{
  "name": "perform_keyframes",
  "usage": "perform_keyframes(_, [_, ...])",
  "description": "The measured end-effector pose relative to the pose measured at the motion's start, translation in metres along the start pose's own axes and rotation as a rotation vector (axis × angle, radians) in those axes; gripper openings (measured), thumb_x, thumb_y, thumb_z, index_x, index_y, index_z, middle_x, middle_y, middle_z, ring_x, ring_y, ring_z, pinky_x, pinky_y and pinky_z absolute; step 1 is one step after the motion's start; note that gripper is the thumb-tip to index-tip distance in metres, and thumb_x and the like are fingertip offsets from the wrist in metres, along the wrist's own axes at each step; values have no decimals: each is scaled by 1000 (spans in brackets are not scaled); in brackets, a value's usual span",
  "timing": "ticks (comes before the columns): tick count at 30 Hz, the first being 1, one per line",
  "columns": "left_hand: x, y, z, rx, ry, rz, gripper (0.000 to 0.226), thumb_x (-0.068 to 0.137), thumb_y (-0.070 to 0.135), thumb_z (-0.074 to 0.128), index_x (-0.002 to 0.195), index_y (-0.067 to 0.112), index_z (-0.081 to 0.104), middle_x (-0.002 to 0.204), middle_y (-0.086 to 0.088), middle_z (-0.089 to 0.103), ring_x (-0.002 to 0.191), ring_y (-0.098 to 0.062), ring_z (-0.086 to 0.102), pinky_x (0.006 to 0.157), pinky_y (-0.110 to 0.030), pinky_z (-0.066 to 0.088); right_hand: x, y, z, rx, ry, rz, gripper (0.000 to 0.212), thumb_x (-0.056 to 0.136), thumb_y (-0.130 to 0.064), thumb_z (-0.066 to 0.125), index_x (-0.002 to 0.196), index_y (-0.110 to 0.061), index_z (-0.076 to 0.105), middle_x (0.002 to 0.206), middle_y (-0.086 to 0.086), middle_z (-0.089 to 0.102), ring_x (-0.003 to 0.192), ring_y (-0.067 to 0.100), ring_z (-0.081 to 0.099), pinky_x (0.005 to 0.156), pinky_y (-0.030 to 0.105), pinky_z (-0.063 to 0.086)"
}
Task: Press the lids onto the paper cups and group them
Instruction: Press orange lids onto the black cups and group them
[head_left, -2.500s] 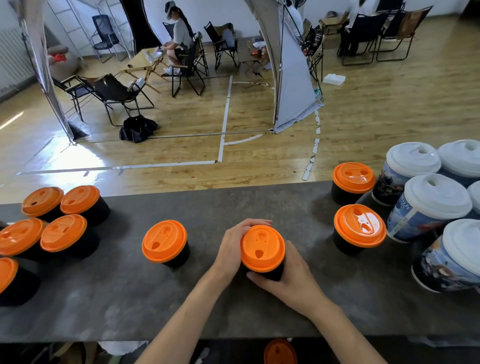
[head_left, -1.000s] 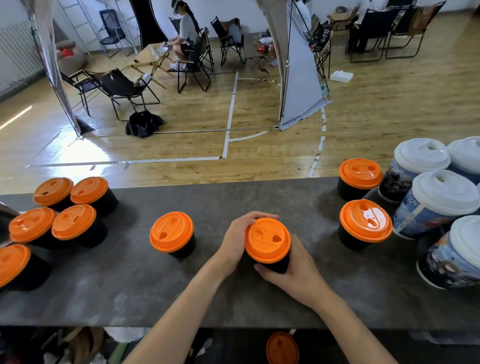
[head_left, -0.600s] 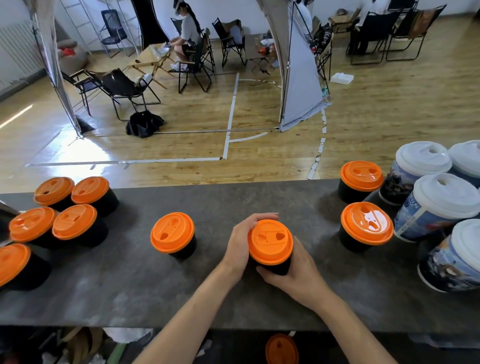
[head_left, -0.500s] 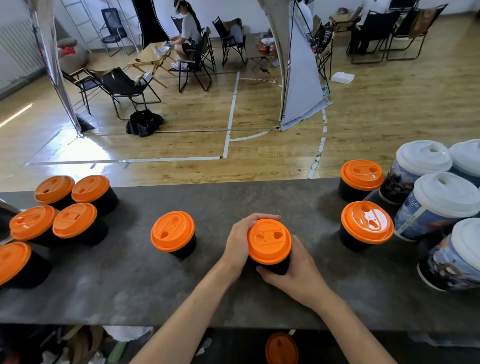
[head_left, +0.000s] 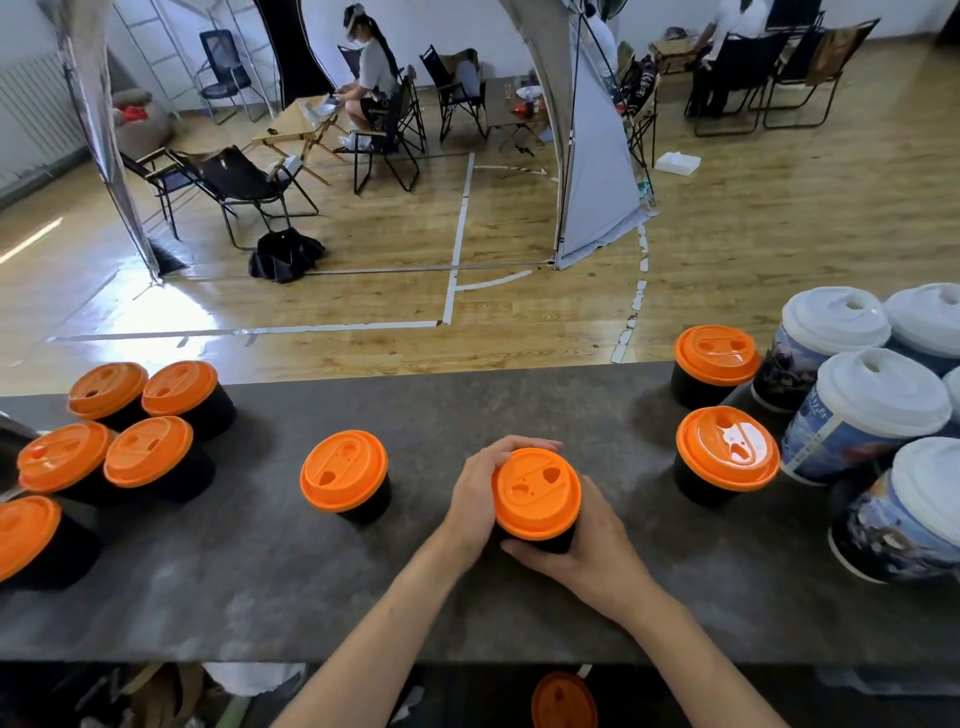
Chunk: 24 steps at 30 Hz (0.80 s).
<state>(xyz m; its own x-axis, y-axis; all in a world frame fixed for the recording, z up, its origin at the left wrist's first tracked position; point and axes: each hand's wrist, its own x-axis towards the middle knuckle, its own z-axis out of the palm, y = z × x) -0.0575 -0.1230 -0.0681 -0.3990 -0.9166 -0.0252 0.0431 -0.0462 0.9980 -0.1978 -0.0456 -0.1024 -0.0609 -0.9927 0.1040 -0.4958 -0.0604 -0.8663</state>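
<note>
Head view: at the lower centre of the frame both hands are wrapping one black paper cup (head_left: 540, 543) with an orange lid (head_left: 536, 492) sitting on the dark countertop (head_left: 260, 582). The left hand (head_left: 475, 493) is curling around its left side and far rim; the right hand (head_left: 587, 551) is gripping its near right side. A group of five lidded cups (head_left: 111, 447) is standing at the left edge, well apart.
</note>
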Motion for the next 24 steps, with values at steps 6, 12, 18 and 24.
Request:
perform_keyframes(6, [-2,20,9,26,79,-64,51,87,31,36,114,8,73,116,-5,76,112,-18,68,97,-30,50,-1,-16,-17,227,-47,86,79,68,-53,92,134,-45,48,129,-31,62,123,-7,58,103,20,49])
perform_keyframes(12, [-22,90,-2,146,-145,203,37,106,32,43,136,17,61,133,3,67,126,-15,60,103,-22,46,-11,-88,-52,684,-31,212,69,74,-66,74,130,-27,64,120,-10,76,113,7,70,87,16,54])
perform_keyframes(18, [-59,156,9,2,-192,334,37,93,55,66,128,46,57,112,19,68,100,0,65,76,-18,56,-23,-159,-69,1034,-199,149,59,77,-76,72,120,-36,76,124,5,74,107,20,72,77,31,60])
perform_keyframes(24, [-76,188,16,66,-119,433,37,94,52,66,127,38,59,109,10,67,86,-12,71,53,-26,59,-26,-189,-79,1185,-248,100,61,69,-75,78,112,-32,80,117,10,76,98,23,73,70,32,60])
